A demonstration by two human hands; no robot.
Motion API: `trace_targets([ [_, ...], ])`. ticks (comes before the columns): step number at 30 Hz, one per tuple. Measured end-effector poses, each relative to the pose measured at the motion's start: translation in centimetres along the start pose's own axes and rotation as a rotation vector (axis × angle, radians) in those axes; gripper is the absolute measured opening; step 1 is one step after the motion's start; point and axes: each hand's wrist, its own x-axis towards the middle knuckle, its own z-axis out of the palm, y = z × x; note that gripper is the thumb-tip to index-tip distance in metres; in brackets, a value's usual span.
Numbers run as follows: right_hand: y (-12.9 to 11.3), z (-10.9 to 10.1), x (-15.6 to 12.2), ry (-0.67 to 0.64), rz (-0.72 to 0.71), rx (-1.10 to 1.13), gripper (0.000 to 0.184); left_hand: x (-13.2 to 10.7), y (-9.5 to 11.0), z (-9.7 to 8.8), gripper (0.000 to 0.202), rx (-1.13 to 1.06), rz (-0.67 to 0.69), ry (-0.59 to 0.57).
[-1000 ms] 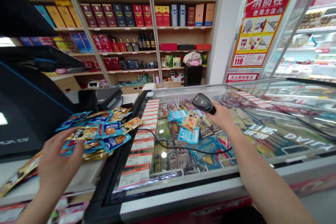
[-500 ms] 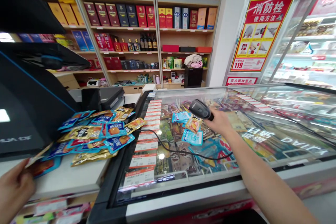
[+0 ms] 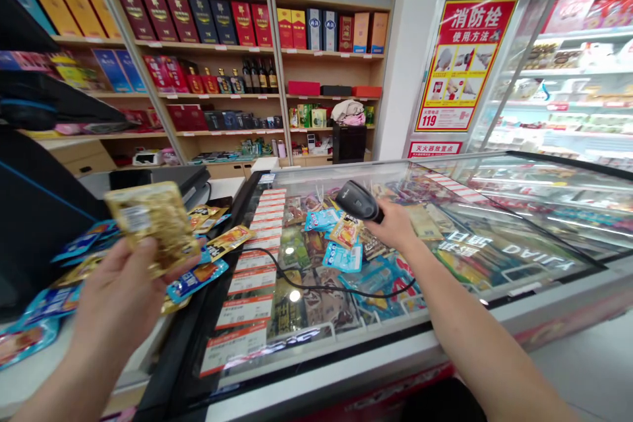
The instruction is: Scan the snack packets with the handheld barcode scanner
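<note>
My left hand (image 3: 116,300) is raised over the counter, its fingers closed on a gold snack packet (image 3: 151,221) held upright with a white barcode label near the top left corner. My right hand (image 3: 395,227) grips a black barcode scanner (image 3: 360,200) above the glass lid of the freezer (image 3: 494,257). The scanner's black cable (image 3: 316,285) runs across the glass toward the counter. A few small blue and orange packets (image 3: 341,241) lie on the glass just left of the scanner. A heap of blue and gold snack packets (image 3: 198,264) covers the counter below my left hand.
A dark register screen (image 3: 34,217) stands at the left edge. Shelves of boxed goods and bottles (image 3: 222,46) fill the back wall. A red fire-hydrant poster (image 3: 462,62) hangs on the right. An open chiller (image 3: 568,79) is at far right. Price labels (image 3: 247,290) line the freezer's left side.
My left hand came down to the packets at the counter's front, then rose holding a gold packet. My right hand with the scanner shifted a little left.
</note>
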Motion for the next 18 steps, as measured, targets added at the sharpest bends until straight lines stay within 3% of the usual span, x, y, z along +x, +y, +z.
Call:
trace_targets([
  [2,-0.1,0.1,0.0,0.0,-0.013,0.025,0.024,0.1,-0.2,3.9,0.018,-0.248,-0.226,-0.088],
  [4,-0.1,0.2,0.0,-0.011,-0.03,0.054,0.024,-0.3,-0.3,7.5,0.014,-0.372,-0.365,-0.186],
  [8,-0.6,0.4,-0.1,-0.09,-0.091,0.089,0.021,-1.2,-1.1,12.2,0.017,-0.355,-0.416,-0.308],
  [12,-1.4,0.1,-0.2,-0.182,-0.163,0.107,0.023,-1.7,-2.5,13.8,0.022,-0.331,-0.392,-0.333],
  [18,-2.1,0.1,-0.3,-0.275,-0.158,0.073,0.028,-2.1,-4.4,13.6,0.029,-0.267,-0.337,-0.407],
])
